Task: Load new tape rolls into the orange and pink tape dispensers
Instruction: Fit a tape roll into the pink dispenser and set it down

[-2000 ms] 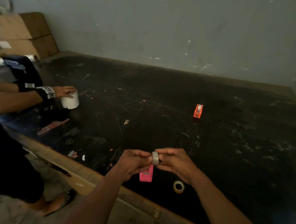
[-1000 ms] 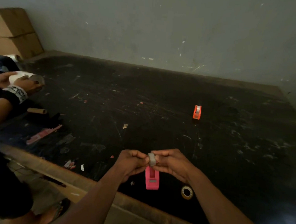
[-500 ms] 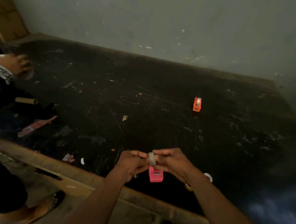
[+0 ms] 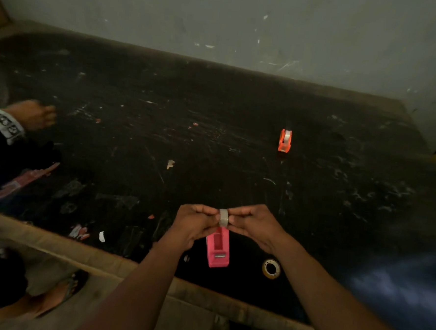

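Observation:
A small grey-white tape roll (image 4: pixel 223 217) is pinched edge-on between my left hand (image 4: pixel 195 223) and my right hand (image 4: pixel 252 225), just above the table. Directly below it, near the table's front edge, lies the pink tape dispenser (image 4: pixel 218 249) with its slot empty. The orange tape dispenser (image 4: pixel 285 141) stands farther back on the right, with a pale roll seated in it. A yellowish tape roll (image 4: pixel 271 268) lies flat on the table to the right of the pink dispenser.
The black table (image 4: pixel 213 139) is scuffed, with paper scraps scattered on it, and it ends at a grey wall. Another person's hand (image 4: pixel 33 114) with a wristband rests at the left edge. A pink strip (image 4: pixel 24 179) lies near it. A sandalled foot (image 4: pixel 58 294) shows below the front edge.
My hands keep holding the roll over the pink dispenser. The view has shifted, so the yellowish roll now shows in full to the right. The other person's hand has moved on the left.

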